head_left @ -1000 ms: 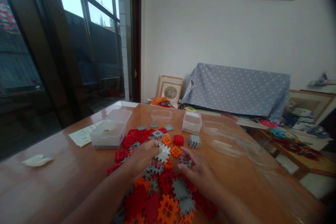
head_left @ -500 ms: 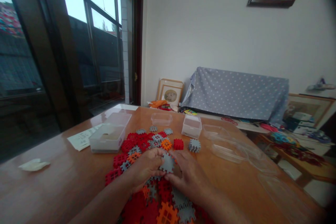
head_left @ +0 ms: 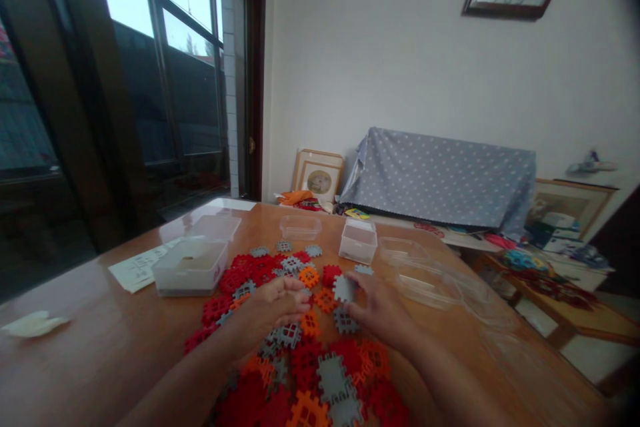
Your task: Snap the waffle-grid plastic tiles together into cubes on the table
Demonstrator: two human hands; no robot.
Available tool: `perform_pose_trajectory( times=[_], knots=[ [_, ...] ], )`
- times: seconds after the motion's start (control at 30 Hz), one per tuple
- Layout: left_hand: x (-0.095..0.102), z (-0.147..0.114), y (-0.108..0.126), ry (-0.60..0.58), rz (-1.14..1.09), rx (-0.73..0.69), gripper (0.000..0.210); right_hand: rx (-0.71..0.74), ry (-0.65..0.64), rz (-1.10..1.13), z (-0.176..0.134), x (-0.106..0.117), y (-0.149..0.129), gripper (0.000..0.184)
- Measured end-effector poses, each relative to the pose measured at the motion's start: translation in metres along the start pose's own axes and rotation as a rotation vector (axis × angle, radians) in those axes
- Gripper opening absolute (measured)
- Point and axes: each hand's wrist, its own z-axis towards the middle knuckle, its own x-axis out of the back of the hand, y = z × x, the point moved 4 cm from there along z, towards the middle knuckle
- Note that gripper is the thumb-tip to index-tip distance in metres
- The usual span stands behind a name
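Note:
My right hand (head_left: pixel 377 307) pinches a grey square puzzle tile (head_left: pixel 344 289) with notched edges between thumb and fingers. Just behind that hand, partly covered by it, shows another grey tile (head_left: pixel 364 270). My left hand (head_left: pixel 277 307) hovers over the pile with its fingers stretched out, and nothing plainly shows in its grasp. Under and around both hands lie red tiles (head_left: pixel 245 407), orange tiles (head_left: pixel 309 410) and grey tiles (head_left: pixel 334 377), some with window-like grids. A small red block of tiles (head_left: pixel 331 273) stands behind the held tile.
A translucent lidded box (head_left: pixel 187 273) and a paper sheet (head_left: pixel 133 273) sit at the left. Farther back is a small clear box (head_left: pixel 359 243). Clear plastic trays (head_left: pixel 425 283) line the right side. A crumpled pale wrapper (head_left: pixel 35 325) lies near the left edge.
My right hand has drawn the grey tile away from my left hand, toward the grey stack at the right. My left hand has let go. The view has shifted slightly right.

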Motion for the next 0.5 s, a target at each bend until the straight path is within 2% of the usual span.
perform_pose_trajectory(
  times=[0.1, 0.23, 0.37, 0.5],
  knots=[
    [0.008, 0.002, 0.002, 0.059, 0.005, -0.014, 0.044, -0.111, -0.043, -0.069, 0.019, 0.019, 0.034, 0.053],
    [0.011, 0.002, 0.005, 0.127, 0.035, -0.033, 0.048, -0.174, -0.053, -0.129, 0.039, 0.036, 0.061, 0.05],
    [0.015, 0.003, 0.009, 0.156, 0.063, -0.046, 0.049, -0.232, -0.054, -0.174, 0.048, 0.038, 0.078, 0.053],
    [0.023, 0.006, 0.008, 0.183, 0.098, -0.027, 0.047, -0.232, -0.081, -0.177, 0.049, 0.036, 0.082, 0.047]
  ],
)
